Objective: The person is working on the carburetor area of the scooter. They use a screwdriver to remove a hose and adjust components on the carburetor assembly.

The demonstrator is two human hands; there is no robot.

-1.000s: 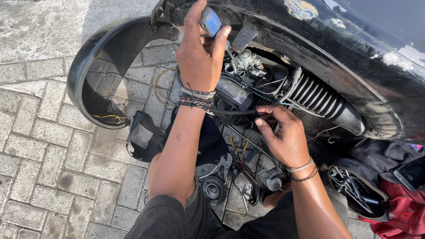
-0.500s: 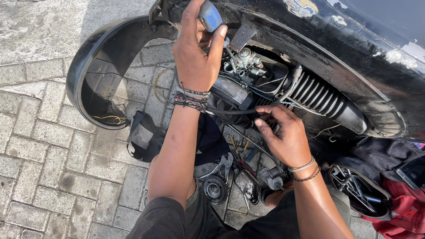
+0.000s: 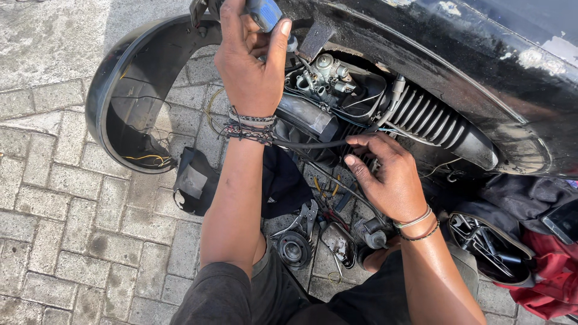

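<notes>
Grey brick paving (image 3: 54, 241) covers the ground in bright daylight; a smoother concrete slab (image 3: 54, 42) lies beyond it. A red cloth (image 3: 542, 283) lies far right of the paving.

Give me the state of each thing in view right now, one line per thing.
left hand: raised, shut on blue-handled tool
blue-handled tool: gripped, tip hidden
right hand: fingers pinching black cable
black cable: stretched across the engine bay
engine: exposed, side cover off
pliers: lying on the paving, untouched
tool bag: open, tools inside
</notes>
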